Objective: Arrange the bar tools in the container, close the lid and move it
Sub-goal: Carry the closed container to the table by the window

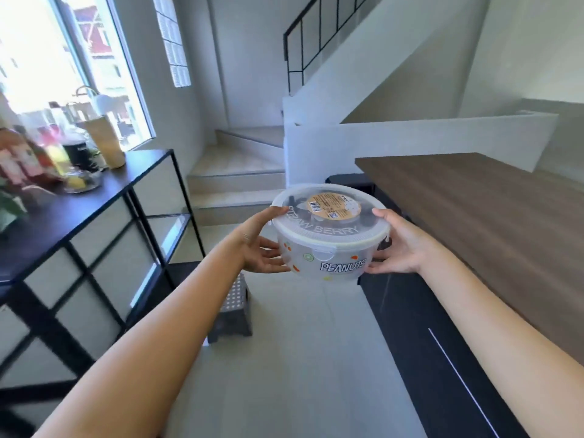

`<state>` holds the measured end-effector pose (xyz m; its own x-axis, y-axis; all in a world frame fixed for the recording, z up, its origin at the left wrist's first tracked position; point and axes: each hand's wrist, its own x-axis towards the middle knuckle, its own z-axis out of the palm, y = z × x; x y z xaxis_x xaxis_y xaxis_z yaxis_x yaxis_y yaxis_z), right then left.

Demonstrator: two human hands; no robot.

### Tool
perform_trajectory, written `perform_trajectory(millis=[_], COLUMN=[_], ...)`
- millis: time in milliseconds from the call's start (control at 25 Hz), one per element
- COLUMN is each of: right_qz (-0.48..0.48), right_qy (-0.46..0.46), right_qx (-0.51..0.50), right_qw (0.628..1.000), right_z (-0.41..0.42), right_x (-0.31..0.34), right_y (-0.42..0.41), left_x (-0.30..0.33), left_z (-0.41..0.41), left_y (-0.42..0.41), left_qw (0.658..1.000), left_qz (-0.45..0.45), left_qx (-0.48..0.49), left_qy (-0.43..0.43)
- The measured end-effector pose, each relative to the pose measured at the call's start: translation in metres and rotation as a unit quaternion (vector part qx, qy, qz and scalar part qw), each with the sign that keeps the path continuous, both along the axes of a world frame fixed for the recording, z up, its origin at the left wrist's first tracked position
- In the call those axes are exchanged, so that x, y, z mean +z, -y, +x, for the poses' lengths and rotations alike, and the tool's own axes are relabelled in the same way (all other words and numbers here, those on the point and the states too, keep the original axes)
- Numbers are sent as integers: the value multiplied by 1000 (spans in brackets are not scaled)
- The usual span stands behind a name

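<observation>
Held in mid-air over pale floor tiles, just left of the wood-grain countertop [474,210]: a round, translucent plastic container [328,257], bowl-shaped, printed with small fruit motifs and the word PEANUTS. Capped by a frosted lid [328,230] with raised STRAWBERRY lettering, a tan circular label at its centre and a clip tab folded down at the front. Clasped from both sides: left hand [256,245] spread half open, thumb on the lid rim, fingers cupped under the wall; right hand [403,245] likewise, fingers partly hidden behind the bowl. Dark shapes inside, too blurred through the plastic to identify. Further left of the countertop, a black metal-framed shelf [104,197] carrying smeared, unreadable bottles, cut off at the edge.
</observation>
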<state>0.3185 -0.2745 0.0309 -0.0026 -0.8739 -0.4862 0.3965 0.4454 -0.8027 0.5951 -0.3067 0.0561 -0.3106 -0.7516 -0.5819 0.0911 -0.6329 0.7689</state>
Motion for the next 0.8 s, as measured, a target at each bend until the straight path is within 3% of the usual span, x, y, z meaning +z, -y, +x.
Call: perform_trajectory(millis=[360,560,800], right_qz=[-15,-32,-52], right_qy=[-35,-44,-37], right_qx=[274,419,563], right_qw=[961,907,824], right_z=[223,342,450], right_x=[-4,6,22], right_y=[115,129,108], left_x=[-5,-2,10], left_z=[198,267,306], left_y=[-37,-87,-166], left_qw=[968,909,835], left_qz=[5,-7,-24], left_qx=[252,417,549], left_qy=[-14,-18,-16])
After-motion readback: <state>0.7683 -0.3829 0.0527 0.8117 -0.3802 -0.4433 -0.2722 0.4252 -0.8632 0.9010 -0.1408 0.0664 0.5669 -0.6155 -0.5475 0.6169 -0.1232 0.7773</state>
